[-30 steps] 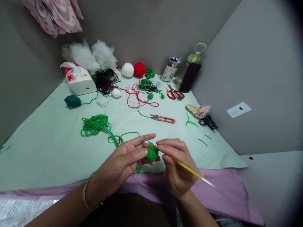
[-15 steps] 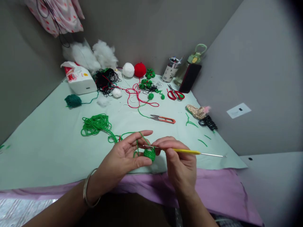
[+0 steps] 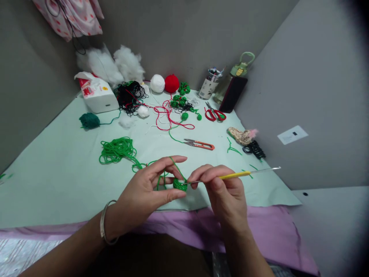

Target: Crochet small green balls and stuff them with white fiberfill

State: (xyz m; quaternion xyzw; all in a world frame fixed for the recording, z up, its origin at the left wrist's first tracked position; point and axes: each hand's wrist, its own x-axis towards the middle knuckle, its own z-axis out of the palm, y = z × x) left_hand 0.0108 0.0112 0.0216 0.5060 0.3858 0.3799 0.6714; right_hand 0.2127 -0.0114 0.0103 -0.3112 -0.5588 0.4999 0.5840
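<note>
Between the thumb and fingers of my left hand (image 3: 152, 184) is a small round green crochet piece (image 3: 180, 184). White stuffing shows at its top. A green strand runs over my left index finger down to the piece. My right hand (image 3: 223, 188) is closed around a crochet hook (image 3: 236, 175) with a yellow grip and a metal shaft at both ends. The hook's left tip lies against the crochet piece; its right end points up and to the right. A loose hank of green yarn (image 3: 117, 151) lies beyond my left hand, with a strand leading toward it.
Orange thread snips (image 3: 199, 144) and red-handled scissors (image 3: 215, 114) lie beyond my hands. Farther back are a tangle of black yarn (image 3: 129, 98), a white yarn ball (image 3: 157, 83), a red yarn ball (image 3: 172, 83), a tissue pack (image 3: 99, 96), and a bottle (image 3: 226, 86) with a phone (image 3: 234, 94).
My right hand has moved slightly right and tilted the hook, its right end rising. The hook's left tip has dropped from above the crochet piece onto it.
</note>
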